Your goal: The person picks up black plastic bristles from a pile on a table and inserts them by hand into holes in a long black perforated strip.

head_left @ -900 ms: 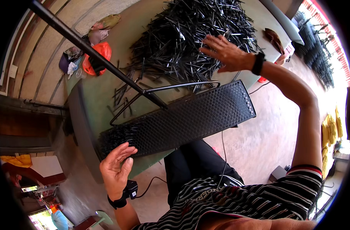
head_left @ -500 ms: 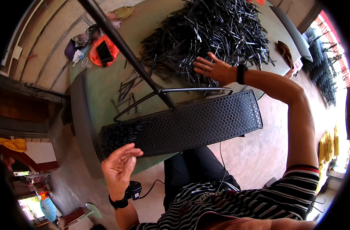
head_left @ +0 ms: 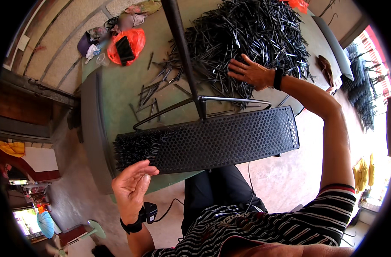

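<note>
A long black perforated plate (head_left: pixel 230 136) lies slanted in front of me, with upright black bristles (head_left: pixel 137 150) filling its left end. My left hand (head_left: pixel 133 184) is at the plate's near left edge, palm turned up, fingers loosely bent and thumb apart from them. I see nothing held in it. Beyond the plate, my right hand (head_left: pixel 254 76) reaches over the near edge of a big heap of thin black strips (head_left: pixel 247 34). Its fingers are stretched out, the palm is down, and the strips beneath it are partly hidden.
A dark metal pole (head_left: pixel 182 47) with a bent rod brace (head_left: pixel 238 99) rises behind the plate. Loose strips (head_left: pixel 150 94) are scattered on the green table (head_left: pixel 118 92). A dark phone (head_left: pixel 125 50) lies on an orange plastic bag (head_left: pixel 139 38), far left. Grey padding (head_left: pixel 91 128) lines the left edge.
The view has shifted, so the table, pole and plate appear farther right. My right hand stays at the heap's near edge with fingers spread; my left hand keeps its place by the plate.
</note>
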A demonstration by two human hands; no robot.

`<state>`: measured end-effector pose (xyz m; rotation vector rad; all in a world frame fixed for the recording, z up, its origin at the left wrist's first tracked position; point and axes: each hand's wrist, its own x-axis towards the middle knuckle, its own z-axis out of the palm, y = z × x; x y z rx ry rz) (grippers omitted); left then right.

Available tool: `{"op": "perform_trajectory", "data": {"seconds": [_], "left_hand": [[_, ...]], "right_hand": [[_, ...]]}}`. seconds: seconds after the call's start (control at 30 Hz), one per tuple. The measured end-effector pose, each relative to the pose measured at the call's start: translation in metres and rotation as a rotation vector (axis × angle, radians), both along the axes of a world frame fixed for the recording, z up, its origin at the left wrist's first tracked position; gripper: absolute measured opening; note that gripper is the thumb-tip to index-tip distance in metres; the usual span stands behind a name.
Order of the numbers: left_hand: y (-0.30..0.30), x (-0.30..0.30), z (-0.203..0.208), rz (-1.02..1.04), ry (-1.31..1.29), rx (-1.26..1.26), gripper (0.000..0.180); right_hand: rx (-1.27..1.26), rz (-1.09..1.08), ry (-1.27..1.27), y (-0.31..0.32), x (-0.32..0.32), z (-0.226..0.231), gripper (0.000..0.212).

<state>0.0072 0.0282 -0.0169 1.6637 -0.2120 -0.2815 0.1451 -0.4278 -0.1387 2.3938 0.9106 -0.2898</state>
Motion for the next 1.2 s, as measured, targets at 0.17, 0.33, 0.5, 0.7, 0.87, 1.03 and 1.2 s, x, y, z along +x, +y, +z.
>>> {"op": "perform_trajectory", "data": {"seconds": [0.17,0.33,0.5,0.7,0.87,1.03,1.2], "left_hand": [[0.006,-0.004,-0.011,0.042,0.018,-0.018,0.027],[0.016,-0.006,-0.020,0.095,0.020,0.006,0.025],[0.026,-0.010,-0.017,0.138,0.040,0.025,0.024],[0.027,-0.004,-0.013,0.129,0.080,-0.022,0.027],[0.018,0.006,0.026,0.005,-0.074,0.031,0.028],[0.019,0.031,0.070,-0.021,-0.189,0.171,0.028],[0.016,0.050,0.081,-0.043,-0.265,0.243,0.028]], "right_hand": [[0.201,0.275,0.008,0.004,0.010,-0.020,0.094],[0.338,0.185,-0.110,0.059,0.039,-0.032,0.094],[0.492,-0.125,-0.076,0.075,0.079,-0.042,0.101],[0.356,-0.218,0.096,0.088,0.069,-0.012,0.101],[0.501,-0.266,0.080,0.079,0.069,-0.016,0.087],[0.500,-0.282,0.034,0.086,0.070,-0.036,0.062],[0.436,-0.294,0.263,0.089,0.063,0.002,0.112]]}}
